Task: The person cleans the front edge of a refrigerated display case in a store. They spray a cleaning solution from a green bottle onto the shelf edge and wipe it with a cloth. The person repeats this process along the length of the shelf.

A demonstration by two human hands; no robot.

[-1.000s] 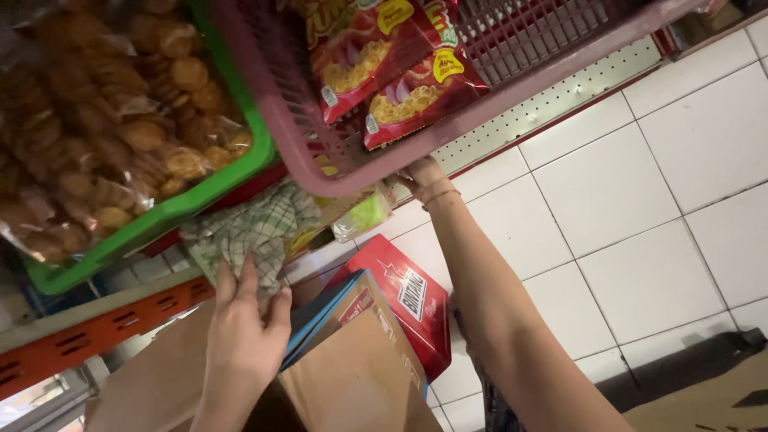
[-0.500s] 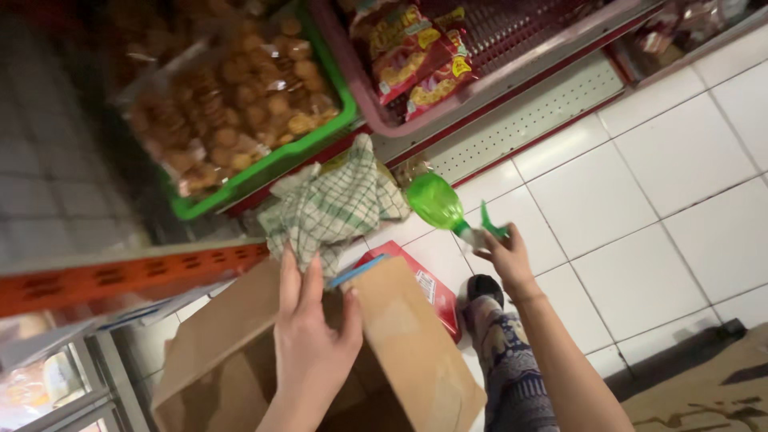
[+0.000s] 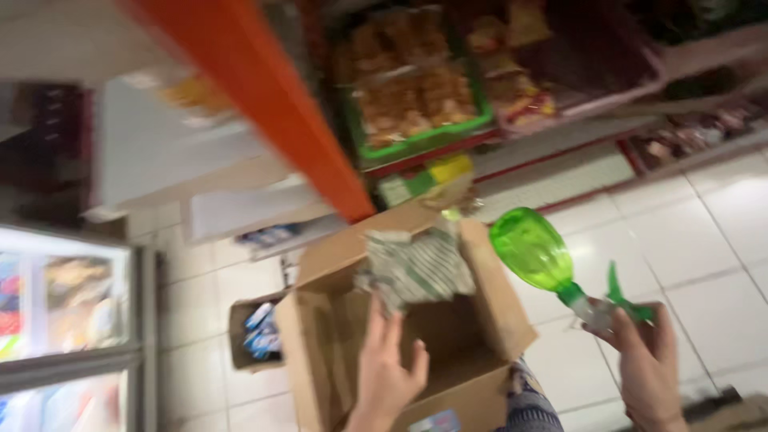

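Our left hand [image 3: 386, 370] holds the checked cloth [image 3: 418, 270] with fingers spread, over the open cardboard box [image 3: 332, 352] on the floor; our right hand [image 3: 646, 370] grips the green spray bottle [image 3: 538, 253] by its neck – tilted, clear of the box's right edge.

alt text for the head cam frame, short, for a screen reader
Seen from above, a person's right hand holds a green spray bottle by its trigger neck, while the left hand holds a checked cloth over an open cardboard box. Blurred shop shelves with snack baskets stand behind, on a white tiled floor.
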